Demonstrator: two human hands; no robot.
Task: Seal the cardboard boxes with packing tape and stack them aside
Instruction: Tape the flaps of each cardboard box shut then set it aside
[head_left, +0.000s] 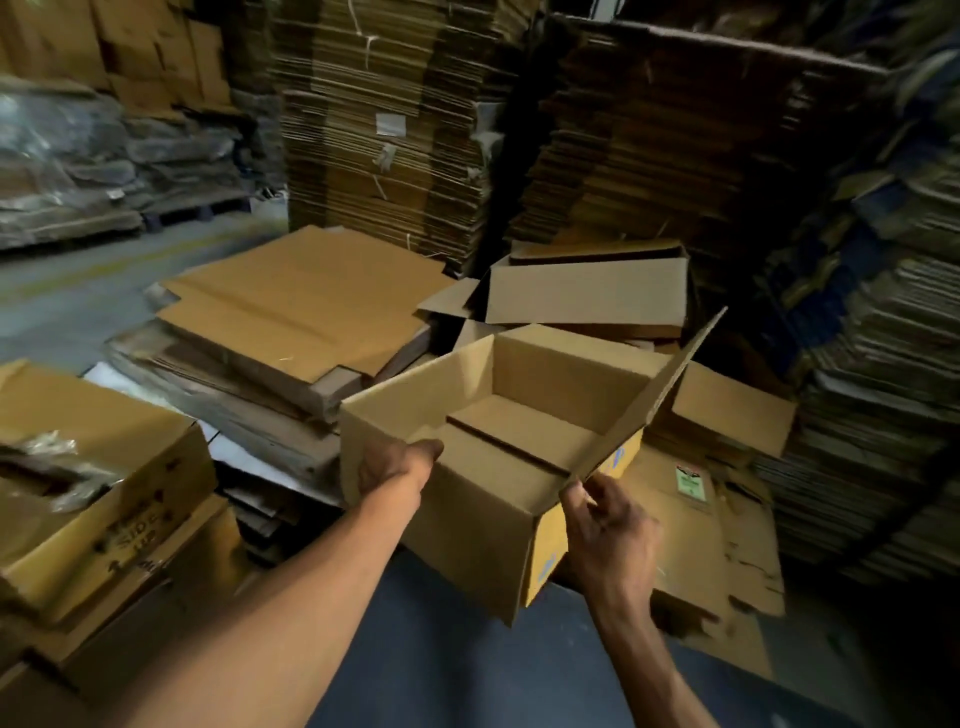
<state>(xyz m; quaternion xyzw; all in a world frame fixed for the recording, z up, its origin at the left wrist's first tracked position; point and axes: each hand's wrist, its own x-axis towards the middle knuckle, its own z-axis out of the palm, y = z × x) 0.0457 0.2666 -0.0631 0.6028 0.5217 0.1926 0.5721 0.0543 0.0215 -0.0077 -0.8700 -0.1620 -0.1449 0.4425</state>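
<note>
Our left hand (395, 467) grips the open box (498, 467) by its near rim; our right hand (608, 525) pinches its upright flap (654, 400). Bottom apparently folded; no tape visible, top unsealed, stacking remains.

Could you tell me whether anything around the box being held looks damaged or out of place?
Yes. A flattened cardboard sheet on the floor right of the open box is torn, with ragged holes. The box itself looks sound; the left hand grips its near wall and the right hand pinches a raised flap.
</note>
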